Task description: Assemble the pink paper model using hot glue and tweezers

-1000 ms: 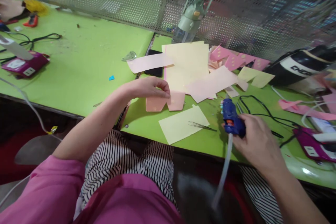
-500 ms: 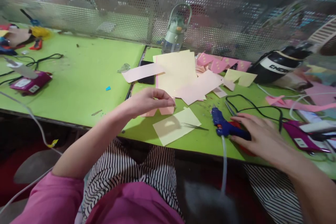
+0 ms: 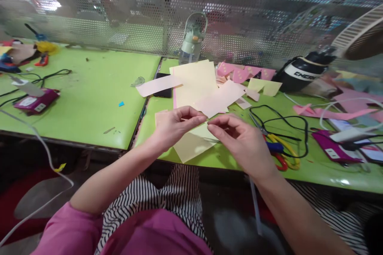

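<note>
Above the near part of the green table, my left hand [image 3: 181, 124] and my right hand [image 3: 239, 137] meet fingertip to fingertip, both pinched. Whatever lies between the fingertips is too small to make out. Under them is a pale yellow paper card [image 3: 190, 149], partly covered, with metal tweezers [image 3: 211, 140] lying across it. Peach paper [image 3: 160, 118] shows from behind my left hand. A blue glue gun [image 3: 275, 147] is mostly hidden by my right hand and wrist. Beside it lie scissors with red and yellow handles [image 3: 295, 162].
Behind my hands are stacked yellow sheets [image 3: 194, 83], pink strips [image 3: 223, 97], a dark phone [image 3: 163, 91] and a green bottle [image 3: 191, 44]. A black bottle [image 3: 302, 73], cables and a purple power strip [image 3: 335, 149] stand right. Another purple strip [image 3: 37, 101] sits left.
My right hand has moved left from beside the glue gun to my left hand, and its fingers have closed into a pinch. The left hand has shifted slightly right.
</note>
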Tool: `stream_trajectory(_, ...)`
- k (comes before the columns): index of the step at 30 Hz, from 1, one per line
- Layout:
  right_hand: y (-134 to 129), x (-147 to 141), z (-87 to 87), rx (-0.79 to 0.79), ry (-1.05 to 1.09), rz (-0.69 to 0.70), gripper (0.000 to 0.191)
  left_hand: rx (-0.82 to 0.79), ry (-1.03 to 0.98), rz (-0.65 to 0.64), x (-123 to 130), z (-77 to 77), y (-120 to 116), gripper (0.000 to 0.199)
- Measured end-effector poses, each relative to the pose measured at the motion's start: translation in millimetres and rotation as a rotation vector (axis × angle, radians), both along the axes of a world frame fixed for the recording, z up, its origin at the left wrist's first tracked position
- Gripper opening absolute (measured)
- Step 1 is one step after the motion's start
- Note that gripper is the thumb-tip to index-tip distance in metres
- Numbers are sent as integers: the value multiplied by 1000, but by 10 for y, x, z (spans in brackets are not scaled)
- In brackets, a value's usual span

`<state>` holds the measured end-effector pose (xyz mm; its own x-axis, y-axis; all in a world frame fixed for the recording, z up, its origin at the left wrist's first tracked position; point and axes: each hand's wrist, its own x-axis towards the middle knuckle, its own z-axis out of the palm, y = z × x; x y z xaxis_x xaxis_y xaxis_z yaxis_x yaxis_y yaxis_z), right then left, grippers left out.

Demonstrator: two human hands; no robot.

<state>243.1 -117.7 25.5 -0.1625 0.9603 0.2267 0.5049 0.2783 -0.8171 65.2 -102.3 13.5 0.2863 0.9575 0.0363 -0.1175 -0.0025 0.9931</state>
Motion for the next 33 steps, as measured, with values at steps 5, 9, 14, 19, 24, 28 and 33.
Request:
stream_trajectory(5, 41, -41, -24, -17, 55, -17, 23, 53, -83, 36, 37, -119, 24, 20)
stream_trajectory(9, 72, -68, -46, -31, 52, -21, 20, 69, -86, 51, 64, -197, 44, 21)
stream_trajectory(14, 100, -89, -66, -60, 48, -12, 20, 82, -70, 50, 44, -182, 46, 20)
stream_trajectory(19, 95, -82, -87, -48, 67, -12, 21, 113, -36, 26, 21, -180, 10, 17)
stream_trajectory(24, 170, -23, -164, -31, -23, -19, 24, 275, 251, 106, -133, -125, 143, 22)
stream_trajectory(28, 305, -19, -338, -89, -168, -3, 25, 456, 895, 226, -354, 3, 442, 21)
stream_trajectory(33, 387, -147, -564, -140, -279, 16, 22, 201, 1148, -98, -455, 52, 672, 44)
